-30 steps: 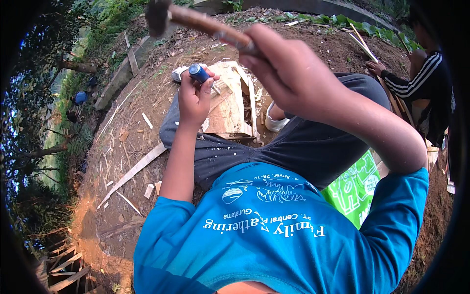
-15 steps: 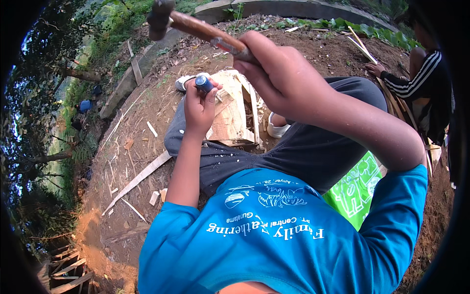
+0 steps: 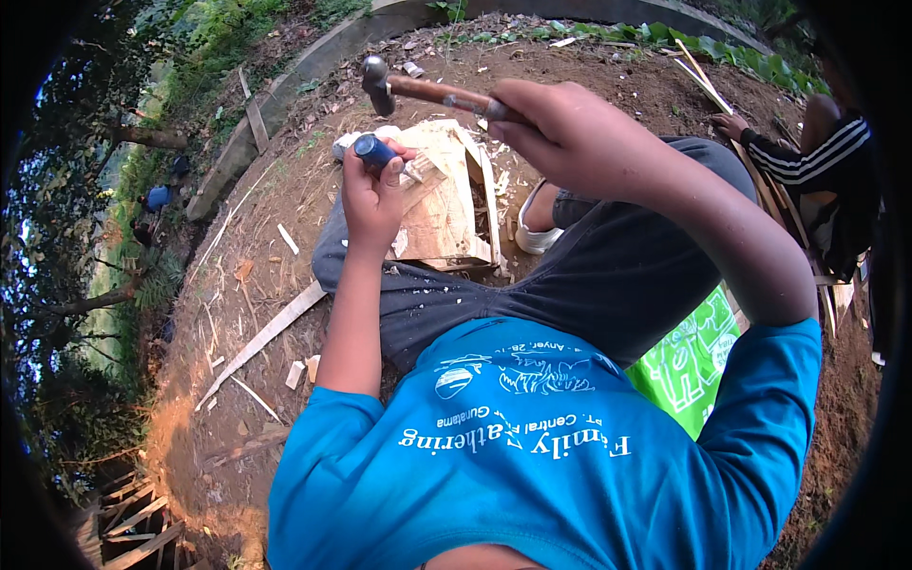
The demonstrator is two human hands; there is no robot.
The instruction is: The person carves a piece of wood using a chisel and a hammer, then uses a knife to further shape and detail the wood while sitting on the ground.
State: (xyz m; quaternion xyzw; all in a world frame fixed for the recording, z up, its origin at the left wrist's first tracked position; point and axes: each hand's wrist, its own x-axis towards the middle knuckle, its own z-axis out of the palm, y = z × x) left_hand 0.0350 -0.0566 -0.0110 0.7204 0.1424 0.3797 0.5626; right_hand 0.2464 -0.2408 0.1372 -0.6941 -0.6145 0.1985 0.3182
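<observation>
Left hand [image 3: 372, 195] wrapped round blue-handled chisel [image 3: 372, 150] on wood block [image 3: 446, 195] | right hand [image 3: 560, 133] clenching hammer [image 3: 418, 88] just above | block looks stiff, splintery; hammer head-heavy, held well back on the handle

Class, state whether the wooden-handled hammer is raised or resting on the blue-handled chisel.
Raised: the wooden-handled hammer in the right hand hangs above the blue-handled chisel, a gap showing between them.
</observation>
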